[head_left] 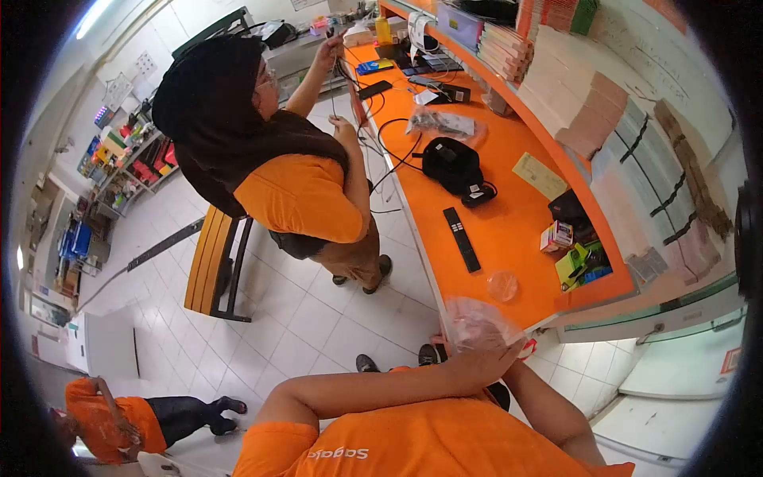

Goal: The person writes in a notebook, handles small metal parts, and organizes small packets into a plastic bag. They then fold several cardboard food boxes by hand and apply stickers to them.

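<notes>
At the near corner of the orange counter, my two hands are close together over a crumpled clear plastic bag (475, 316). My left hand (480, 362) is closed on the bag, its fingers partly covered by the film. Right beside it is my right hand (513, 367), largely hidden behind the left, so its fingers do not show clearly. A small red and white item (529, 348) shows at the hands; what it is I cannot make out. A round clear plastic piece (502, 286) lies on the counter just beyond the bag.
The orange counter (429, 230) carries a black remote control (461, 238), a black pouch (453, 167), a yellowish paper (539, 175), small boxes (556, 237) and cables. A co-worker (294, 175) stands at its left side holding a cable. A bench (213, 262) and another person (119, 421) are to the left.
</notes>
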The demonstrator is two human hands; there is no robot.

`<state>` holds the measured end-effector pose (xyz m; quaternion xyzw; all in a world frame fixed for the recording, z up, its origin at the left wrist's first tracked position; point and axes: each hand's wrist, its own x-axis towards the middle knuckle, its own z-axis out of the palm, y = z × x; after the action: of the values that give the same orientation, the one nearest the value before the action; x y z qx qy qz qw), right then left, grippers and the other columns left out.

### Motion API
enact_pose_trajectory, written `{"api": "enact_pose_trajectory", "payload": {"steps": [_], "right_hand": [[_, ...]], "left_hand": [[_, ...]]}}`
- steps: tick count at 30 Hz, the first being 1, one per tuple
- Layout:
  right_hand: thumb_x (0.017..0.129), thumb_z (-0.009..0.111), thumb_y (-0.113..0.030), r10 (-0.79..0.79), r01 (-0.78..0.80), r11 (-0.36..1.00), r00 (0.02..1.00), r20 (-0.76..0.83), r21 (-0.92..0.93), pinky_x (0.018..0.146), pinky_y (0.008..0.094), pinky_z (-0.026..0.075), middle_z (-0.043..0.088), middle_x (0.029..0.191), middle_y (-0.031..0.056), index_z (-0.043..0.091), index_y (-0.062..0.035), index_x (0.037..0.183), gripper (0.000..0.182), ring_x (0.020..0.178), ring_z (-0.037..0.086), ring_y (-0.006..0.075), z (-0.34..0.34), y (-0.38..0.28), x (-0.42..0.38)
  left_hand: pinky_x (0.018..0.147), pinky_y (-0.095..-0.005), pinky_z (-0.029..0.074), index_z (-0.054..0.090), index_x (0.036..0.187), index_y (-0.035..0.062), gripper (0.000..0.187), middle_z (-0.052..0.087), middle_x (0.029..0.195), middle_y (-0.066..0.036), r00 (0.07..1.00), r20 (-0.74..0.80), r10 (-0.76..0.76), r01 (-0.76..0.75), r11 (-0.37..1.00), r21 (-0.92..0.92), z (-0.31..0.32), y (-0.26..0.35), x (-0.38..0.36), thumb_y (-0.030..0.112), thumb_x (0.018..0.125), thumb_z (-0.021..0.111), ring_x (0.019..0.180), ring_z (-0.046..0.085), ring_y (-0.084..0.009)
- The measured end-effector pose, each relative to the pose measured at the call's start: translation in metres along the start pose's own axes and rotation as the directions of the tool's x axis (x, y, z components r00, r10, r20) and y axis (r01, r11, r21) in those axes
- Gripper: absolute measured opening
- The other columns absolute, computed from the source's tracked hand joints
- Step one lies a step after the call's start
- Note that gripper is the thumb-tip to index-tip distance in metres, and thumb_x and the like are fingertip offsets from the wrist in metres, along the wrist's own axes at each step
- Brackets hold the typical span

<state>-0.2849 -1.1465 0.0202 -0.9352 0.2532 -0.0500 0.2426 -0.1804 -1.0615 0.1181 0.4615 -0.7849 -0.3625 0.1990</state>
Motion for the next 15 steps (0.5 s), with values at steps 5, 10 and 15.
{"api": "enact_pose_trajectory", "payload": {"steps": [5,10,15], "right_hand": [[0.100,0.062,-0.035,0.303,-0.393,0.236,0.899,0.317,0.889,0.089,0.0439,0.054,0.063,0.105,0.0070,0.057,-0.0069,0.130,0.042,0.094,0.060,0.0251,-0.114,-0.133,0.047],[0.101,0.056,-0.033,0.216,-0.257,0.523,0.962,0.166,0.812,0.098,0.0418,0.047,0.057,0.121,0.0071,0.051,-0.0097,0.138,0.045,0.107,0.055,0.0239,-0.061,-0.074,0.048],[0.102,0.051,-0.031,0.057,-0.051,0.993,0.996,0.062,-0.103,0.107,0.0396,0.040,0.051,0.138,0.0073,0.045,-0.0125,0.147,0.049,0.121,0.051,0.0227,0.006,0.004,0.051]], "left_hand": [[0.093,-0.0482,0.053,0.015,0.160,0.0080,0.077,0.042,0.152,-0.029,0.994,-0.067,0.092,-0.102,0.981,-0.166,-0.031,0.011,-0.019,-0.002,0.093,0.050,0.109,0.064,-0.0477],[0.085,-0.0484,0.056,0.014,0.160,0.0069,0.082,0.032,0.160,-0.024,0.998,-0.005,0.060,-0.061,0.997,-0.057,-0.051,0.019,-0.026,-0.007,0.088,0.052,0.097,0.069,-0.0436],[0.076,-0.0473,0.057,0.014,0.159,0.0032,0.083,0.025,0.163,-0.023,0.987,-0.114,0.110,-0.112,0.994,-0.013,-0.030,0.004,-0.023,-0.006,0.087,0.055,0.084,0.071,-0.0403]]}}
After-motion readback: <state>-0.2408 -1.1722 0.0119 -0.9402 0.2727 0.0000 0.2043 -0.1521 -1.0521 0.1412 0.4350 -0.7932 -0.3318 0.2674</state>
